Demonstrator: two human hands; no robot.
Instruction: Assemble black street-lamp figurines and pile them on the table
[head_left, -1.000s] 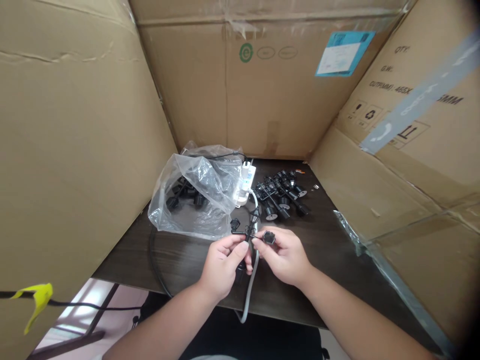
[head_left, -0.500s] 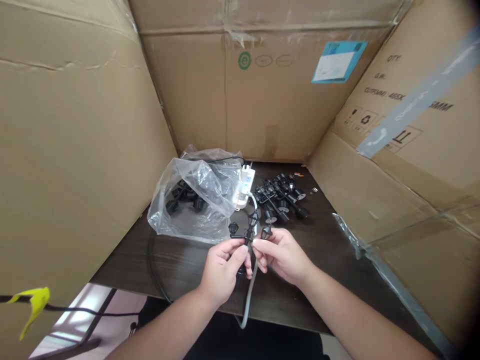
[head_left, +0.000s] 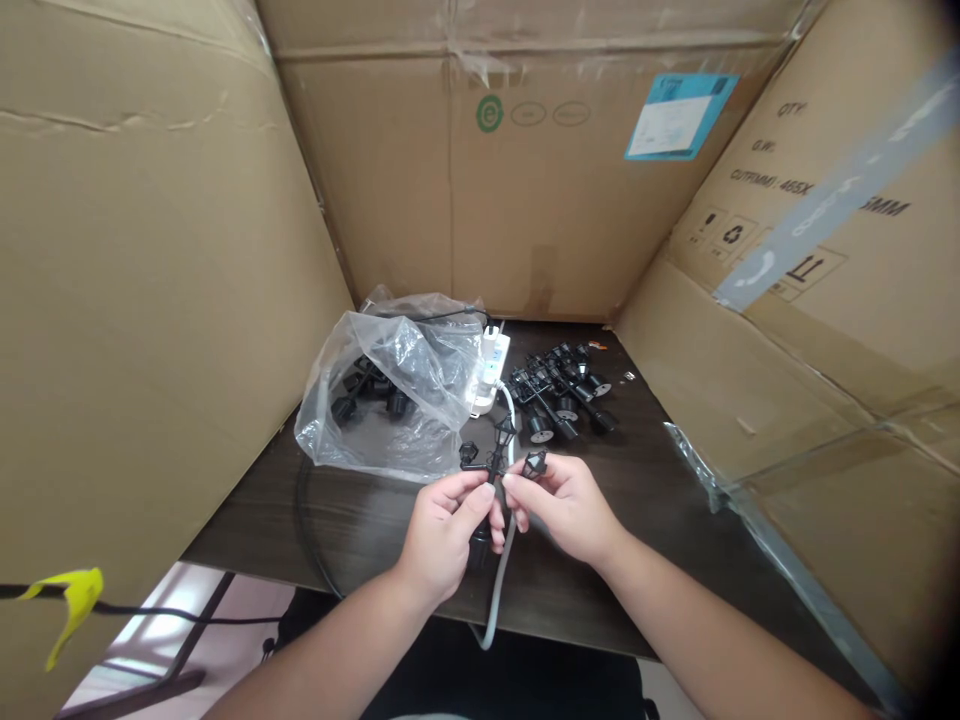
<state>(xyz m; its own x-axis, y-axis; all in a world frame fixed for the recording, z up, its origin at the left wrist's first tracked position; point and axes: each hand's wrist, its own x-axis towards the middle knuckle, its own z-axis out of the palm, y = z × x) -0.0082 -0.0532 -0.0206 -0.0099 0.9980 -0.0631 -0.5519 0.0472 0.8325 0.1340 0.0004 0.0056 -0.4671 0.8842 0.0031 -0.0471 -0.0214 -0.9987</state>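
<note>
Left hand [head_left: 442, 530] and right hand [head_left: 566, 505] shown close together above a dark wooden table [head_left: 360, 530]. The left fingers [head_left: 457, 490] are clamped around a black plastic lamp post [head_left: 498, 450], whose lantern top stands just above the fingertips. The right thumb and forefinger [head_left: 517, 488] are pinched together on a small black lantern [head_left: 535, 464], which sits just past the fingertips, beside the post. A grey cable [head_left: 499, 590] hangs below the fingers. Farther out, beyond the fingers, lie a clear plastic bag [head_left: 390, 395] holding black fittings, a white power strip [head_left: 491, 370] and a heap of black lamp parts [head_left: 559, 395].

Risks: a slackened pinch could drop the small lantern among the heap or over the table edge, twisting could snap the thin plastic, and the cable's weight could tug the post within the left grip.

Hidden: the left fingers cover the post's lower part. Whether the lantern joins the post cannot be told, and the bag blurs its contents.
</note>
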